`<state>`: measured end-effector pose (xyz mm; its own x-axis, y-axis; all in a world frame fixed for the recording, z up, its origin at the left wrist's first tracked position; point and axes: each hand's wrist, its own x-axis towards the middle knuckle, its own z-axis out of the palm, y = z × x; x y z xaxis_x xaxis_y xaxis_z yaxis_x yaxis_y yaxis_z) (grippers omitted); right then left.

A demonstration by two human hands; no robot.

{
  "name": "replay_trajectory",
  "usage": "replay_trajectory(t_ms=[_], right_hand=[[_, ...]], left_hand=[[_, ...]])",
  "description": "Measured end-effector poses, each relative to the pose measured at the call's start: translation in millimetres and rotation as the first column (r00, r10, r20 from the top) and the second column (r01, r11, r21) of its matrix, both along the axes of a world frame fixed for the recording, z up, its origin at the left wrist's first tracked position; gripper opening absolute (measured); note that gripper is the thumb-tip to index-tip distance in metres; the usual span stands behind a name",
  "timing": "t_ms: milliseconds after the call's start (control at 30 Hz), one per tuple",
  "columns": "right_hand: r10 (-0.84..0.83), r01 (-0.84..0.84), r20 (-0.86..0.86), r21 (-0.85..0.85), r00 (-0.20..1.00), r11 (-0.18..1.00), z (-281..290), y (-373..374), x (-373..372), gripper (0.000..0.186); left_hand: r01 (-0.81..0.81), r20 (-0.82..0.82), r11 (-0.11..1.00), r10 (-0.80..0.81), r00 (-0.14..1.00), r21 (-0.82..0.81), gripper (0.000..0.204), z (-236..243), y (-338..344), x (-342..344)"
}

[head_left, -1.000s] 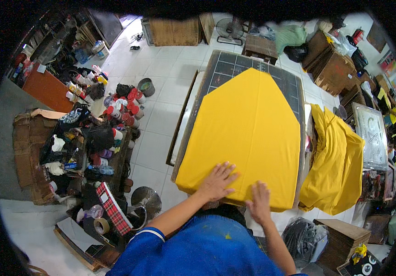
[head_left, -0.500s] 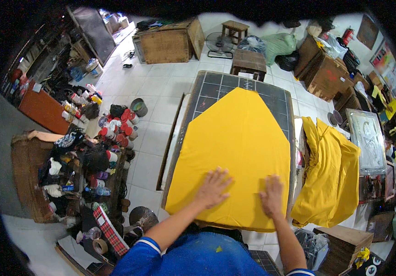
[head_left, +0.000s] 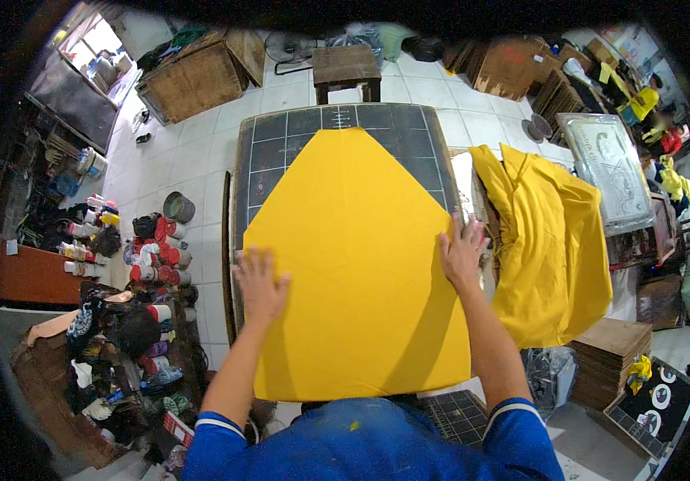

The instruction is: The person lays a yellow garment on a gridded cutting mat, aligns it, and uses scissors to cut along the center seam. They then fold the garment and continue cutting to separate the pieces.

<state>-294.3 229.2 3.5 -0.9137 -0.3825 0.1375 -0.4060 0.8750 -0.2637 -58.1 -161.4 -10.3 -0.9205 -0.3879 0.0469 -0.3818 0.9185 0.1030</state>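
Note:
A smooth yellow fabric piece (head_left: 349,305) with angled upper corners lies flat over a dark gridded board (head_left: 273,132), whose far part shows above it. My left hand (head_left: 262,284) rests on the fabric's left edge, fingers spread and holding nothing. At the right edge, a little farther up, my right hand (head_left: 460,252) also lies with fingers stretched out, touching the fabric near the board's rim. Right of it a rumpled pile of yellow fabric (head_left: 549,248) is heaped on a surface beside the board.
Paint containers (head_left: 157,256) and clutter (head_left: 96,377) line the left. Beyond the board stand a wooden stool (head_left: 345,68) and boxes (head_left: 189,76). Stacked boards (head_left: 609,353) and a plastic-wrapped frame (head_left: 605,168) are at the right, over a tiled floor (head_left: 209,160).
My hands have moved farther apart and forward from the near middle of the fabric to its side edges, still flat. The view has shifted, so the board now appears higher and squarer.

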Motion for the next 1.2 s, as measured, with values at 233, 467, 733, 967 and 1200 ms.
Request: replay_trajectory(t_ms=[233, 467, 733, 967, 1200], right_hand=[[0.747, -0.739, 0.144, -0.11, 0.65, 0.664, -12, -140, 66, 0.079], [0.67, -0.664, -0.041, 0.097, 0.741, 0.741, -15, -239, -59, 0.072], [0.609, -0.597, -0.109, 0.124, 0.786, 0.793, -25, -301, -175, 0.065], [0.351, -0.319, -0.157, 0.196, 0.923, 0.927, -24, -229, -182, 0.064], [0.301, -0.289, -0.109, 0.109, 0.947, 0.951, -21, -128, -67, 0.067]], left_hand=[[0.087, -0.048, 0.981, -0.08, 0.996, 0.174, 0.07, 0, 25, -53], [-0.106, -0.093, 0.989, 0.115, 0.989, 0.102, 0.069, 7, -15, -62], [-0.13, -0.086, 0.978, 0.146, 0.986, 0.165, 0.069, 11, -15, -67], [-0.135, -0.11, 0.974, 0.156, 0.982, 0.182, 0.069, 14, -15, -63], [-0.12, -0.166, 0.982, 0.145, 0.975, 0.148, 0.068, 10, -13, -59]])
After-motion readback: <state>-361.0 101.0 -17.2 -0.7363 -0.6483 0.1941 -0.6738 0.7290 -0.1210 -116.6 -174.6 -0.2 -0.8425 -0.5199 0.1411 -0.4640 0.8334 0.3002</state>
